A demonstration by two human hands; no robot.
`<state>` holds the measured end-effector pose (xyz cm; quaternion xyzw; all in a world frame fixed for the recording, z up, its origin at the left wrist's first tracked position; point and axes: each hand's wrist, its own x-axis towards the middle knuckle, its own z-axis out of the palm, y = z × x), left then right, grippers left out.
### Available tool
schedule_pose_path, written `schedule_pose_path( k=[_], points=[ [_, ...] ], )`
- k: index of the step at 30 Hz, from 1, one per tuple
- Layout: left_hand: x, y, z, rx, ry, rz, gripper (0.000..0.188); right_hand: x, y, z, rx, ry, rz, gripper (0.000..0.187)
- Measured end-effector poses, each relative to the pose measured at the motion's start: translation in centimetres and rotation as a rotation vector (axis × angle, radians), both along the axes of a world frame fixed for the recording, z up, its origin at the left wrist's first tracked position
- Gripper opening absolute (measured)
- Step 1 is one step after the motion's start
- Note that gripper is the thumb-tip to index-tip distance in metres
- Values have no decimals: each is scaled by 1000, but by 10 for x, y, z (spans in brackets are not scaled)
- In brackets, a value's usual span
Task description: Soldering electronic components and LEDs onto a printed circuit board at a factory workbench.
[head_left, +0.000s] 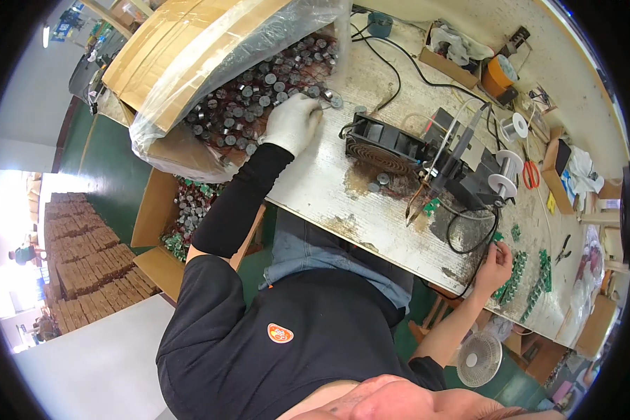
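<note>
left grip (291, 126) (gloved) by discs (264, 101); right grip (495, 270) by boards (517, 270).

White fan (479, 359), red-handled scissors (531, 175)

Unclear details.
Right hand (495, 269): grip, perhaps on a green board (498, 237), too small to tell; distant person (25, 254) blurred.

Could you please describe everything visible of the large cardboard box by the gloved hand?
The large box looks like tan cardboard, with clear plastic draped over its edge. It seems tipped, its open side facing the workbench. Round grey parts lie heaped inside. The gloved left hand is at the opening; contact is unclear.
</note>
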<state>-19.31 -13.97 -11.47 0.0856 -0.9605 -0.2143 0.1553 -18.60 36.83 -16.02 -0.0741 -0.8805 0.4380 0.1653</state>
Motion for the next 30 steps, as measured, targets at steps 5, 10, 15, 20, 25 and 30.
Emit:
schedule_pose_path(
  k=[5,10,15,20,25,30],
  points=[
    [25,9,8,349,51,28,20,16,-4,13,-322,155,-104,18],
    [76,48,9,781,-87,84,19,45,-47,41,-499,181,24,42],
    [104,94,1,711,-78,-18,15,72,-106,43,-677,-161,278,39],
    [106,131,3,658,-83,-128,13,86,-135,29,-730,-381,467,42],
    [105,155,2,655,-203,-254,12,88,-149,23,-615,-286,613,48],
    [103,166,-2,635,-153,-303,10,84,-152,22,-469,-232,704,47]
  ],
)
